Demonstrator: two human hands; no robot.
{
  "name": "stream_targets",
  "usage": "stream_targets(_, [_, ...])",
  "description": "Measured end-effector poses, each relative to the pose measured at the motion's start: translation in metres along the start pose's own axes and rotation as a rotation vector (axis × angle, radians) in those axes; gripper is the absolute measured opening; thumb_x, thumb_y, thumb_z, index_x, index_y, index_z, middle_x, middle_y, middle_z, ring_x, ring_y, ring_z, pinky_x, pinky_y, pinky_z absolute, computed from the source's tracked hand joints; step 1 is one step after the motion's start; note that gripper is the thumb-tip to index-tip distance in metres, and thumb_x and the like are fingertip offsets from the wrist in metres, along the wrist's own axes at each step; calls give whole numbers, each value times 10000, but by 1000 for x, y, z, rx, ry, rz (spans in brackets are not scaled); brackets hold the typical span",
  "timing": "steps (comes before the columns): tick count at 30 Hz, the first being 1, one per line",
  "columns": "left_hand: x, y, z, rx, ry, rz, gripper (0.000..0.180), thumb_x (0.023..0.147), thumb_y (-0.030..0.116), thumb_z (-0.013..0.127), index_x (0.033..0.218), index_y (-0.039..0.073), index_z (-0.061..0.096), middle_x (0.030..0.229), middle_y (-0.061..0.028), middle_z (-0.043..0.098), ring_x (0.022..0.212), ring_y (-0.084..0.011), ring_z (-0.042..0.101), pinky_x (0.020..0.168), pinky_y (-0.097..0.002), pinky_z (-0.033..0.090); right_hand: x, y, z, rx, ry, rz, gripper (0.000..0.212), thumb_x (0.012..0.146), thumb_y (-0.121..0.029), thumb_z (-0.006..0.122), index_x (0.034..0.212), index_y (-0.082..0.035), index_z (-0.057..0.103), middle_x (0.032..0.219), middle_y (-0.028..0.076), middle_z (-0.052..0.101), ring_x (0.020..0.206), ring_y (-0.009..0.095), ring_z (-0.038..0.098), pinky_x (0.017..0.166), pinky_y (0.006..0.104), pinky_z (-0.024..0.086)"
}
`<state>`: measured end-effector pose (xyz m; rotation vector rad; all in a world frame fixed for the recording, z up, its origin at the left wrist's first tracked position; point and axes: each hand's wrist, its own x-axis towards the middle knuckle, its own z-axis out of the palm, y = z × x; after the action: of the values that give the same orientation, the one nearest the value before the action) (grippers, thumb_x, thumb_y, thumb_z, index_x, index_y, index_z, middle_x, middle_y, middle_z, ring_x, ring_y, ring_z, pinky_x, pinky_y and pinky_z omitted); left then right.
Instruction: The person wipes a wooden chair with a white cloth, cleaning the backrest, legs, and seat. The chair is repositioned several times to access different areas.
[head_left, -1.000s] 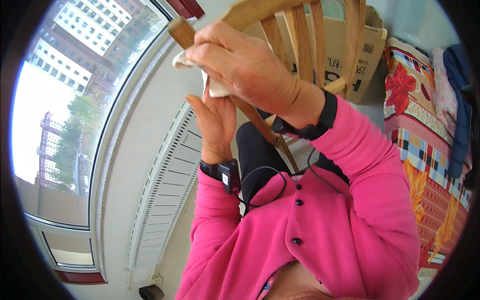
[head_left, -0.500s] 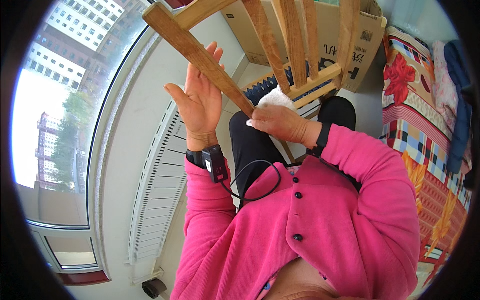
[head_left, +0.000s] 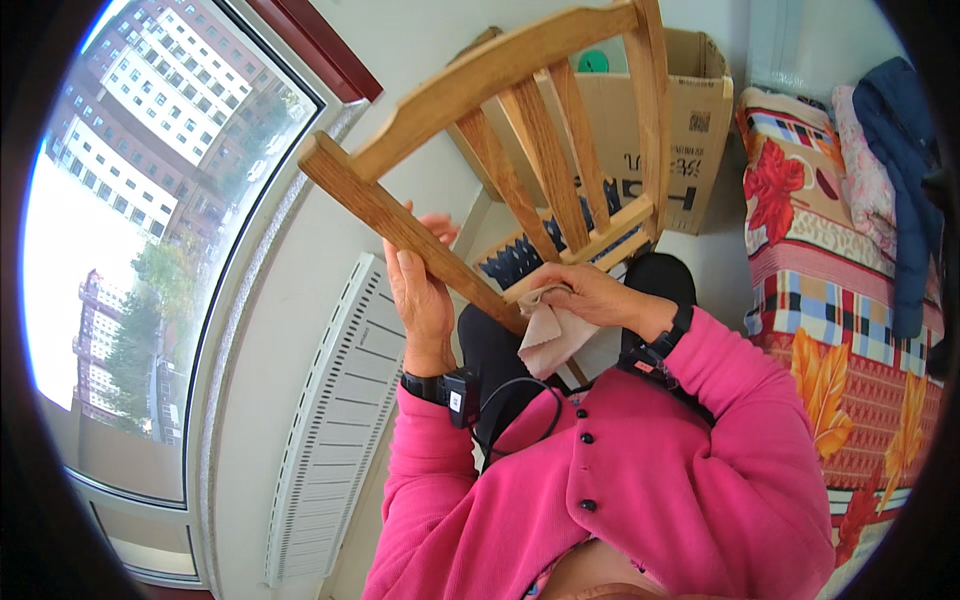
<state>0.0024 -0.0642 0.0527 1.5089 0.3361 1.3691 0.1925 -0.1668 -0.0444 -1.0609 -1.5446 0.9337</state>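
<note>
A wooden chair (head_left: 488,78) with a slatted back stands tilted before me. My left hand (head_left: 424,300) is at its left back post, the thumb on the near side and the fingers reaching round behind, partly hidden by the wood. Near the foot of that post, my right hand (head_left: 590,297) grips a pale cleaning cloth (head_left: 552,335), which hangs down from the fingers. The hand lies just by the lower crossbar of the chair back. Behind the slats shows a dark blue patterned seat (head_left: 512,262).
Behind the chair stands a large cardboard box (head_left: 690,135). A white radiator (head_left: 335,430) runs along the wall under a window (head_left: 150,300) on the left. To the right is a bed with a patterned cover (head_left: 800,230) and a dark blue garment (head_left: 905,200) on it.
The chair back now shows more fully, lower in view. My left hand has turned from an open palm to closing round the post. My right hand has lowered and the cloth hangs loose.
</note>
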Motion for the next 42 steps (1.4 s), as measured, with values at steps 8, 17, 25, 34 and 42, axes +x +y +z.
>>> stream_targets(8, [2, -17, -2, -105, 25, 36, 646, 973, 624, 426, 1165, 14, 519, 839, -85, 571, 739, -155, 508, 673, -285, 419, 10, -48, -30, 287, 336, 102, 194, 987, -135, 579, 1157, -41, 590, 1016, -14, 606, 949, 66, 539, 854, 234, 459])
stream_targets(17, [-1, -14, 0, -89, 63, 6, 657, 942, 650, 468, 1121, 20, 524, 818, -64, 562, 724, -134, 508, 657, -258, 414, 32, -141, -56, 198, 758, -472, 188, 994, -151, 597, 1153, -52, 591, 1019, -16, 608, 921, 59, 535, 817, 221, 456])
stream_targets(25, [-4, -10, 0, -50, 5, 57, 574, 995, 581, 416, 1135, 35, 523, 827, -59, 563, 732, -127, 505, 674, -260, 413, 59, -208, -94, -358, 999, -915, 142, 984, -79, 562, 1109, -34, 612, 968, 58, 640, 919, 140, 579, 813, 280, 469])
stream_targets(34, [-6, -4, 2, -91, 31, -3, 644, 928, 640, 504, 1136, 31, 527, 848, -39, 561, 772, -113, 502, 705, -247, 416, 89, -200, -100, -1242, 776, -679, 380, 946, -392, 587, 1141, -66, 611, 1125, 96, 635, 1046, 327, 585, 936, 484, 430])
stream_targets(42, [-7, -3, 3, -99, 32, -18, 601, 942, 605, 500, 1144, 40, 526, 859, -35, 554, 776, -110, 500, 706, -244, 415, 97, -204, -99, -1178, 667, -681, 286, 911, -355, 635, 1078, -122, 639, 1005, 67, 628, 957, 297, 588, 854, 408, 467])
